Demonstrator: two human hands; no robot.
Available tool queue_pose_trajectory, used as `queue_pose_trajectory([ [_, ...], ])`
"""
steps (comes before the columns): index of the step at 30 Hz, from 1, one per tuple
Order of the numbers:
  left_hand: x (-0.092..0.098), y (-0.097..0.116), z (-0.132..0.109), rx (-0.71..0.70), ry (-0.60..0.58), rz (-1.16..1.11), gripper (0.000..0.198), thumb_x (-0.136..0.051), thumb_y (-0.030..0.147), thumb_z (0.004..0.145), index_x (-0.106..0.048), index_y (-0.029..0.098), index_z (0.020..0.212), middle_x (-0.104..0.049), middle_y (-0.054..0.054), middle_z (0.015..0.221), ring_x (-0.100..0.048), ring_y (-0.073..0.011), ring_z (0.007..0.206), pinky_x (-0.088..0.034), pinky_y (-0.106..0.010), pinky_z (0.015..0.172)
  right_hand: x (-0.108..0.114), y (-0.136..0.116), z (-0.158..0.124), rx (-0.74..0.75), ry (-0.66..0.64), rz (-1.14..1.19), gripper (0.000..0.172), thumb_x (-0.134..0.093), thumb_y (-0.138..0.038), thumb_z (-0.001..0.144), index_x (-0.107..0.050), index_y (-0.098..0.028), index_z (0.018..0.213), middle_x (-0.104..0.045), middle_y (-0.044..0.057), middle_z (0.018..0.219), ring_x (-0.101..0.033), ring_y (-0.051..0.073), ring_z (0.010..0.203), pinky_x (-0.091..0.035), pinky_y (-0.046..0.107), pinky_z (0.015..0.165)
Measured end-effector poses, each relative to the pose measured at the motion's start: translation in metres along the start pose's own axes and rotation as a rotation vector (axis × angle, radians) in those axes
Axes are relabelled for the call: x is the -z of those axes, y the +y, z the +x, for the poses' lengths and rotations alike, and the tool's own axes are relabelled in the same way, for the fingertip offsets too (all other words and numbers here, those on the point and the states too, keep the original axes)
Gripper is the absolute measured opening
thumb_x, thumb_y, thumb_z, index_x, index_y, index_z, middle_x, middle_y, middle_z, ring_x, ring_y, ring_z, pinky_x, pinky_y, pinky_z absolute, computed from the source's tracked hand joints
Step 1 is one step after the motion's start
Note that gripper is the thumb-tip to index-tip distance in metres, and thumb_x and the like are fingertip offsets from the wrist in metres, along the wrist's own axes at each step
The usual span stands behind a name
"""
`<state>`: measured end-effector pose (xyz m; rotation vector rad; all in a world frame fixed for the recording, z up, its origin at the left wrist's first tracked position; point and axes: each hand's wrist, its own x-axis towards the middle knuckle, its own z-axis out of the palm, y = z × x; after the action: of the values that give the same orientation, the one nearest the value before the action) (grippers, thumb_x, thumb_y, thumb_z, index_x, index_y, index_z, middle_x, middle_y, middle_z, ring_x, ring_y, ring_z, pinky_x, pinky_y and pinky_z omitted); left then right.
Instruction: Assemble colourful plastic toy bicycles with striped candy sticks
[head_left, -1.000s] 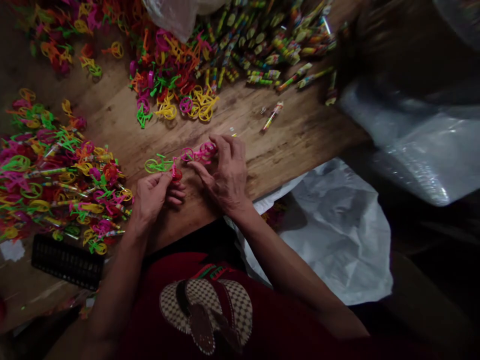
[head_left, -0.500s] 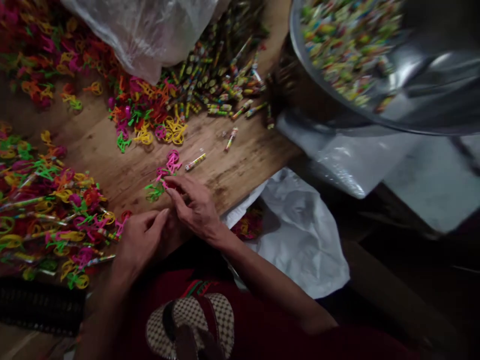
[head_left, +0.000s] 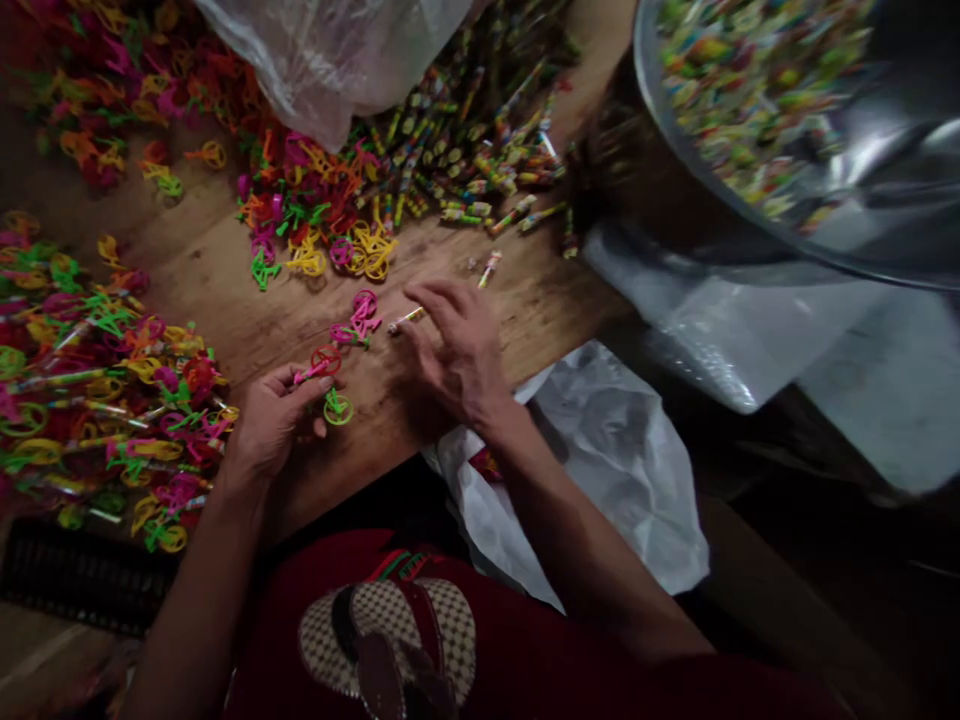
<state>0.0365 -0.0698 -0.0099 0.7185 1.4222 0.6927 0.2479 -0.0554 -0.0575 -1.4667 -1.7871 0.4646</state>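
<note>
1. While I watch through the head camera, my left hand [head_left: 274,420] sits near the desk's [head_left: 225,270] front edge, its fingers [head_left: 300,385] curled and pinched on a small plastic toy bicycle [head_left: 324,378].
2. That bicycle is pink and red at the top with a green wheel hanging below the fingertips; its upper part sticks out just past thumb and forefinger, toward the desk's middle.
3. My right hand [head_left: 457,350] lies palm down on the wood close to the front edge, fingers spread and loosely bent, the fingertips resting on a thin wrapped candy stick [head_left: 406,319]; I cannot tell whether they actually pinch it.
4. Just beyond the gap between both hands lies a loose pink bicycle [head_left: 360,322], apart from every finger.
5. Along the left edge spreads a heap of finished bicycles [head_left: 90,380] with sticks among them.
6. Toward the far edge sit another mound of coloured bicycles [head_left: 315,210] and a pile of candy sticks [head_left: 465,150], partly under a clear plastic bag [head_left: 337,60].
7. Off the right edge hangs a white bag [head_left: 622,460]; above it a metal basin [head_left: 862,150] holds more coloured pieces.
</note>
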Motion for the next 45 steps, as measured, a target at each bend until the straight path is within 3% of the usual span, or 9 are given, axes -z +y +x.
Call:
queue_pose_trajectory([
  [4, 0.003, -0.004, 0.003, 0.069, -0.061, -0.151, 0.034, -0.085, 0.036, 0.06, -0.066, 0.012, 0.076, -0.068, -0.003, 0.067, -0.051, -0.0071, 0.042, -0.039, -0.018, 0.036, -0.007, 0.032, -0.006, -0.009, -0.082, -0.309, 0.03, -0.051, -0.025, 0.095, -0.068, -0.025, 0.12, -0.067, 0.011, 0.117, -0.053, 0.031, 0.112, -0.039, 0.056, 0.1],
  [8, 0.008, -0.005, 0.004, 0.096, -0.053, -0.252, 0.026, -0.083, 0.024, 0.061, -0.068, 0.013, 0.078, -0.067, -0.001, 0.071, -0.058, -0.0084, 0.054, -0.047, -0.017, 0.042, -0.016, 0.026, -0.021, -0.021, -0.029, -0.304, 0.021, -0.055, -0.031, 0.094, -0.071, -0.026, 0.107, -0.068, 0.009, 0.108, -0.054, 0.031, 0.107, -0.04, 0.056, 0.098],
  [11, 0.011, -0.004, 0.004, 0.09, -0.058, -0.291, 0.025, -0.083, 0.021, 0.06, -0.066, 0.014, 0.076, -0.061, 0.003, 0.066, -0.057, -0.0076, 0.053, -0.048, -0.017, 0.043, -0.015, 0.005, -0.026, 0.0, -0.035, -0.115, 0.02, -0.055, -0.03, 0.095, -0.07, -0.022, 0.105, -0.072, 0.011, 0.105, -0.061, 0.028, 0.101, -0.046, 0.05, 0.093],
  [18, 0.007, -0.005, 0.002, 0.119, -0.081, -0.332, 0.029, -0.085, 0.018, 0.062, -0.07, 0.013, 0.085, -0.067, 0.0, 0.077, -0.058, -0.0072, 0.058, -0.049, -0.017, 0.05, -0.019, -0.026, -0.024, -0.015, -0.254, 0.568, 0.026, -0.052, -0.027, 0.096, -0.071, -0.025, 0.113, -0.077, 0.004, 0.108, -0.071, 0.017, 0.092, -0.058, 0.034, 0.084],
  [24, 0.005, -0.004, 0.0, 0.103, -0.088, -0.389, 0.03, -0.085, 0.015, 0.062, -0.069, 0.014, 0.087, -0.069, 0.0, 0.078, -0.057, -0.0073, 0.057, -0.045, -0.016, 0.045, -0.023, -0.029, -0.023, -0.114, -0.21, 0.673, 0.022, -0.061, -0.03, 0.093, -0.076, -0.024, 0.107, -0.078, 0.004, 0.102, -0.072, 0.018, 0.094, -0.059, 0.035, 0.086],
  [28, 0.004, -0.005, 0.002, 0.145, -0.135, -0.434, 0.035, -0.085, 0.012, 0.062, -0.069, 0.014, 0.093, -0.069, 0.002, 0.075, -0.058, -0.0077, 0.053, -0.049, -0.018, 0.045, -0.024, -0.024, -0.024, -0.153, -0.194, 0.705, 0.019, -0.064, -0.031, 0.092, -0.078, -0.025, 0.104, -0.079, 0.003, 0.099, -0.073, 0.017, 0.089, -0.06, 0.033, 0.083],
  [32, 0.002, -0.008, 0.003, 0.182, -0.16, -0.483, 0.031, -0.082, 0.006, 0.065, -0.069, 0.013, 0.092, -0.072, 0.0, 0.08, -0.062, -0.0081, 0.058, -0.053, -0.018, 0.052, -0.025, -0.021, -0.025, -0.098, -0.155, 0.726, 0.017, -0.068, -0.026, 0.09, -0.079, -0.024, 0.102, -0.08, 0.002, 0.102, -0.074, 0.017, 0.095, -0.059, 0.032, 0.09],
  [39, -0.003, -0.013, 0.005, 0.168, -0.116, -0.526, 0.021, -0.078, 0.005, 0.069, -0.069, 0.012, 0.087, -0.072, 0.0, 0.077, -0.064, -0.0082, 0.064, -0.052, -0.017, 0.063, -0.023, -0.018, -0.021, 0.043, -0.17, 0.669, 0.018, -0.066, -0.024, 0.092, -0.078, -0.027, 0.105, -0.08, 0.002, 0.1, -0.075, 0.018, 0.093, -0.06, 0.034, 0.087],
  [45, -0.006, -0.017, 0.007, 0.132, -0.07, -0.472, 0.032, -0.082, 0.004, 0.06, -0.069, 0.013, 0.088, -0.072, 0.001, 0.076, -0.066, -0.0084, 0.068, -0.051, -0.017, 0.067, -0.023, -0.004, -0.025, 0.202, -0.184, 0.524, 0.02, -0.061, -0.023, 0.094, -0.076, -0.024, 0.108, -0.078, 0.004, 0.091, -0.073, 0.016, 0.079, -0.059, 0.028, 0.071],
])
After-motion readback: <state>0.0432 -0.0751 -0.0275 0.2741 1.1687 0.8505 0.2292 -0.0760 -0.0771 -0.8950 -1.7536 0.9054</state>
